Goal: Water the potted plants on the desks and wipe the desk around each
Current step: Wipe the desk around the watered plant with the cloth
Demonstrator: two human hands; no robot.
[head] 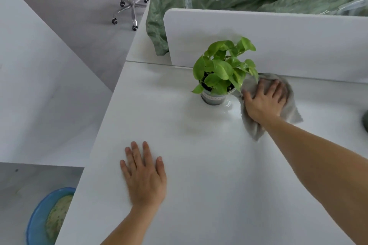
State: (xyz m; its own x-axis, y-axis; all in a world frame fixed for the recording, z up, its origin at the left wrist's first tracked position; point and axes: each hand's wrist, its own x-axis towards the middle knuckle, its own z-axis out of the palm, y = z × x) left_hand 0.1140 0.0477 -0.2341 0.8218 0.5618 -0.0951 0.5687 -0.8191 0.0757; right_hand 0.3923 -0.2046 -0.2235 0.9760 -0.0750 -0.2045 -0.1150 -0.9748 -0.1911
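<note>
Right hand [263, 100] presses cloth [290, 111] just right of plant [223, 69].
Fingers spread flat; left hand [144, 175] flat on desk [199, 165], fingers slightly apart.

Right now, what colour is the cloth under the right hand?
The cloth is grey; head view.

Small potted plant [221, 69], bright green heart-shaped leaves, sitting upright in a grey pot toward the far side of the white desk [199, 175]. A crumpled grey cloth [292, 111] lies flat on the desk just to its right, and the desktop looks glossy round the pot's base.
</note>
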